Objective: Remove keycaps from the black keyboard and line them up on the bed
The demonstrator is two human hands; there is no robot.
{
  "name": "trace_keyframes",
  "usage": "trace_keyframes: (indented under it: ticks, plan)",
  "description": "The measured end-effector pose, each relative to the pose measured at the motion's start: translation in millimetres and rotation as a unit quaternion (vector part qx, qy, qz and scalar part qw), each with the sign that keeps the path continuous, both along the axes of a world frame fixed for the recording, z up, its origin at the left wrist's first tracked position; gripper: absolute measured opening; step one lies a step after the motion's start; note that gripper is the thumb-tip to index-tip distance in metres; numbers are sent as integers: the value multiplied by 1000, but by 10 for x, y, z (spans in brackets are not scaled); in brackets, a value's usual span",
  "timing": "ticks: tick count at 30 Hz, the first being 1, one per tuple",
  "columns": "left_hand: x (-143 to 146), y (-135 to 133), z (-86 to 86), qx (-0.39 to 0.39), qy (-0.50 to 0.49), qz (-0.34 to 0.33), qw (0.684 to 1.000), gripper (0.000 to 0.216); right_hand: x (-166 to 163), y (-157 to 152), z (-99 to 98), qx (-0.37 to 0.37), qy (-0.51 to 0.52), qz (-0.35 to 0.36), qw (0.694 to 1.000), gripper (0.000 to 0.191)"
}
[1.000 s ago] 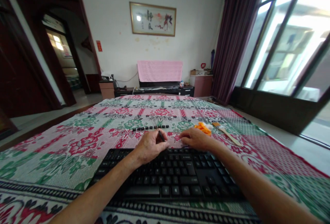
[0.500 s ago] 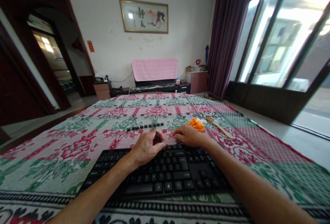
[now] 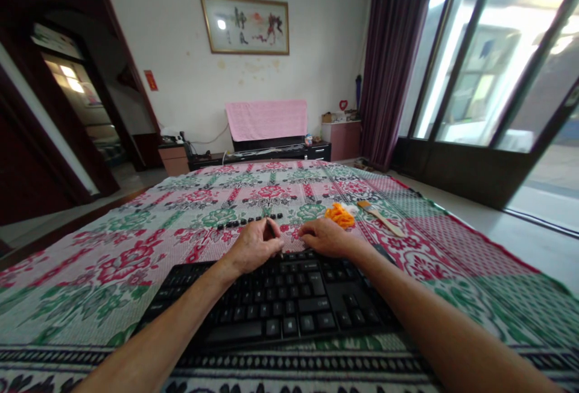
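A black keyboard (image 3: 280, 299) lies on a flowered tablecloth (image 3: 136, 242) in front of me. My left hand (image 3: 253, 245) rests at the keyboard's far edge, fingers pinched round a thin dark tool (image 3: 271, 228) whose tip points down at the top key row. My right hand (image 3: 323, 237) lies beside it on the far edge, fingers curled down against the keyboard; what they hold, if anything, is hidden. A row of loose black keycaps (image 3: 248, 221) sits on the cloth just beyond my left hand.
An orange cloth (image 3: 339, 214) and a wooden-handled brush (image 3: 380, 217) lie on the table beyond my right hand. Behind the table stand a low cabinet with a pink cover (image 3: 266, 120), a dark doorway at left and glass doors with a purple curtain at right.
My view has swung a little to the right, so the scene sits further left. Both hands stay at the keyboard's far edge; the left hand's tool has tipped lower toward the keys.
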State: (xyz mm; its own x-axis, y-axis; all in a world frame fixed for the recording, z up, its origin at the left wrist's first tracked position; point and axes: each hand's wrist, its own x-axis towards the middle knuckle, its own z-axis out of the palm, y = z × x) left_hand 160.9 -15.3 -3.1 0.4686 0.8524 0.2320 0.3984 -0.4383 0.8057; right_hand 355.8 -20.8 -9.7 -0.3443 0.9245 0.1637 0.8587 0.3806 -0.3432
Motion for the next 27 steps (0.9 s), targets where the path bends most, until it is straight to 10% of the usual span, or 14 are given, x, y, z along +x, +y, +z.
trace_keyframes:
  ticks: [27]
  plan:
    - [-68, -13, 3, 86, -37, 15, 996, 10, -268, -211, 209, 24, 90, 107, 990, 19]
